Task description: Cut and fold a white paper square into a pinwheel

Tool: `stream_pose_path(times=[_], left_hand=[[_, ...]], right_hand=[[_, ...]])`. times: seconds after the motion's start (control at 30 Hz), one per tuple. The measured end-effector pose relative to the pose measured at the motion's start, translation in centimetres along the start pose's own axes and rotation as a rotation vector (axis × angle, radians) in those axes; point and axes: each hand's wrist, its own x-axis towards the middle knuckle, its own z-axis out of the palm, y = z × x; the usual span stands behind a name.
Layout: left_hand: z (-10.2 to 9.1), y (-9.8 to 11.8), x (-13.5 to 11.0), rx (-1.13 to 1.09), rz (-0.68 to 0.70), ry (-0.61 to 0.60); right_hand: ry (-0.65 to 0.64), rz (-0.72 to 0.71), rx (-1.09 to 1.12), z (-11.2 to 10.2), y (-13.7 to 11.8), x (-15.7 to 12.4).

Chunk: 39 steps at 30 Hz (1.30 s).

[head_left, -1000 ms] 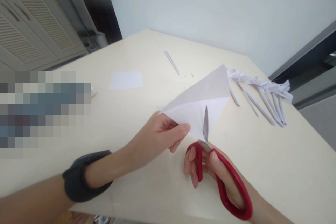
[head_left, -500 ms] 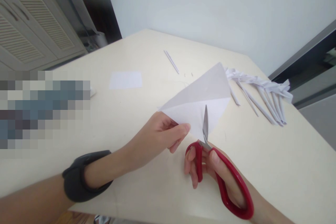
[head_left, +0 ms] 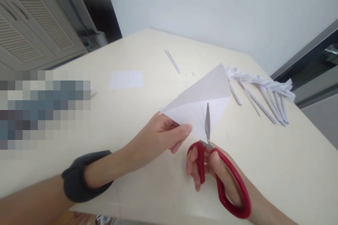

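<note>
Scissors bite into a white sheet held over a pale table

A plain wall fills the upper background, and the table spreads out below it. A cabinet with louvred doors stands at the upper left; below it, a pixelated patch hides whatever lies at the table's left side. A braided paper piece rests on the right of the table, with several rolled paper tubes sticking out from it towards the near side. The red-handled scissors are in the right hand, its fingers and thumb closed through the loops. One blade lies over the upper face of the white sheet, near its lower corner; the other is largely hidden. The left hand pinches the sheet's near edge between thumb and fingers, just left of the blades. A line crosses the sheet, greyer above, brighter below. A dark wristband circles the left wrist. Beyond the left hand lies a flat paper rectangle, then two thin paper rolls side by side, and tiny scraps near them
</note>
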Motion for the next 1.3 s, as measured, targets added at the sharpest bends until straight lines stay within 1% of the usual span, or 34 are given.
stream_pose_path(times=[0.17, 0.4, 0.63, 0.97, 1.3], left_hand=[[0.01, -0.01, -0.02, 0.013, 0.009, 0.002], [0.01, -0.13, -0.14, 0.014, 0.009, -0.037], [-0.03, -0.22, -0.33, 0.004, 0.010, -0.048], [-0.01, -0.32, -0.08, 0.009, 0.013, -0.053], [-0.02, -0.30, -0.25, 0.007, 0.013, -0.061]], right_hand=[[-0.003, 0.008, 0.028, -0.01, 0.04, -0.01], [-0.015, 0.022, 0.041, -0.15, -0.55, 0.00], [-0.010, 0.032, 0.063, -0.22, -0.23, -0.09], [0.000, 0.003, 0.068, -0.10, -0.49, 0.04], [-0.004, -0.036, 0.032, -0.10, 0.11, -0.08]])
